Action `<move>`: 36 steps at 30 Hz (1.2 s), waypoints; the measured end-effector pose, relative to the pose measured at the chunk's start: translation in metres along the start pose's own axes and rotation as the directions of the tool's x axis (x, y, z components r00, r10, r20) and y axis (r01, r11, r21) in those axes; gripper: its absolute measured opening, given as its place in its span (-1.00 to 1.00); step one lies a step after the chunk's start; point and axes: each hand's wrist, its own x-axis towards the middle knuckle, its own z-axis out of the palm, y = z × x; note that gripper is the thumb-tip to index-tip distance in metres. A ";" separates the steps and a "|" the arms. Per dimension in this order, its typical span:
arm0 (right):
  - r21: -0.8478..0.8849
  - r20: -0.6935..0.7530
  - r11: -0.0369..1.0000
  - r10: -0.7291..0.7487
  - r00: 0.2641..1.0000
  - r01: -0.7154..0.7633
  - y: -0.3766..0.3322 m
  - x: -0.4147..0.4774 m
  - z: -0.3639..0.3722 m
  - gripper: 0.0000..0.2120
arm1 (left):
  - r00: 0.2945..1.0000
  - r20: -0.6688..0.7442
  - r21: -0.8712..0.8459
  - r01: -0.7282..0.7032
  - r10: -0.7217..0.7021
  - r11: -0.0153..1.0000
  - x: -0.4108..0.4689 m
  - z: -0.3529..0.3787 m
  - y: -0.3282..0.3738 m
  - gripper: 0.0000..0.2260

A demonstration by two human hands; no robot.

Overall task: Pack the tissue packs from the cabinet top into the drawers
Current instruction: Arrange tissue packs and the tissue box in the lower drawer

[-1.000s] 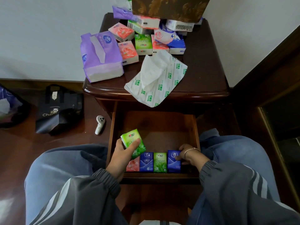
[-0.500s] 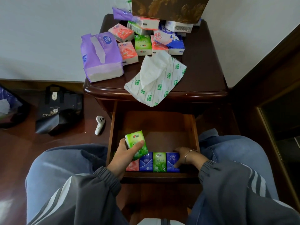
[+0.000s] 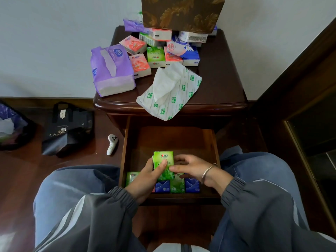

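Note:
My left hand (image 3: pixel 145 176) grips a small green tissue pack (image 3: pixel 163 165) upright over the open drawer (image 3: pixel 216 153). My right hand (image 3: pixel 192 168) meets it from the right, its thumb on the pack's front and its fingers curled at the right edge. Along the drawer's front stands a row of small packs: a green one (image 3: pixel 131 178), a blue one (image 3: pixel 162 186), a green one (image 3: pixel 177 185) and a blue one (image 3: pixel 192 185). On the cabinet top (image 3: pixel 218 84) lie a purple pack (image 3: pixel 111 70), a white ROYO pack (image 3: pixel 171 91) and several small pink, green and blue packs (image 3: pixel 156 56).
A brown patterned box (image 3: pixel 181 13) sits on packs at the back of the cabinet top. On the floor to the left are a black bag (image 3: pixel 67 128), a white controller (image 3: pixel 111 144) and another bag (image 3: pixel 11 124). Dark furniture (image 3: pixel 309 124) stands on the right.
My left hand carried the green pack rightward to the drawer's middle. My right hand left the blue pack in the row and came up to the held pack. A green pack now shows at the row's left end.

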 end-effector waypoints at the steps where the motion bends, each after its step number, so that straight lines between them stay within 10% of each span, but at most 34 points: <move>1: 0.024 -0.003 1.000 -0.002 1.000 0.002 0.001 0.000 0.000 -0.51 | 1.000 0.005 0.011 0.002 -0.002 1.000 -0.002 0.002 0.000 -0.57; 10: 0.137 -0.010 0.990 0.026 1.000 -0.024 0.012 -0.001 -0.017 -0.56 | 0.997 0.075 0.360 -0.029 0.002 0.932 -0.008 0.006 0.006 -0.46; 15: -0.214 -0.375 0.957 0.103 0.921 -0.194 0.026 -0.008 -0.070 -0.63 | 0.858 -0.425 0.696 0.107 0.287 0.710 0.005 -0.039 0.007 -0.39; 18: -0.377 -0.459 0.865 0.137 0.878 -0.332 0.038 -0.005 -0.077 -0.61 | 0.750 -0.613 0.640 0.286 0.249 0.713 0.008 -0.062 0.005 -0.47; 28: -0.600 -0.537 0.607 0.176 0.825 -0.520 0.040 -0.003 -0.056 -0.43 | 0.791 -0.609 0.520 0.450 -0.054 0.726 0.021 -0.071 -0.014 -0.50; 33: -0.504 -0.492 0.784 0.084 0.867 -0.362 0.052 -0.006 -0.056 -0.59 | 0.754 -0.614 0.726 0.425 0.232 0.541 0.017 -0.055 -0.015 -0.36; 36: -0.240 -0.384 0.955 0.069 0.921 -0.172 0.053 -0.016 -0.057 -0.62 | 0.824 -0.379 0.796 0.058 0.421 0.603 0.024 -0.023 -0.009 -0.37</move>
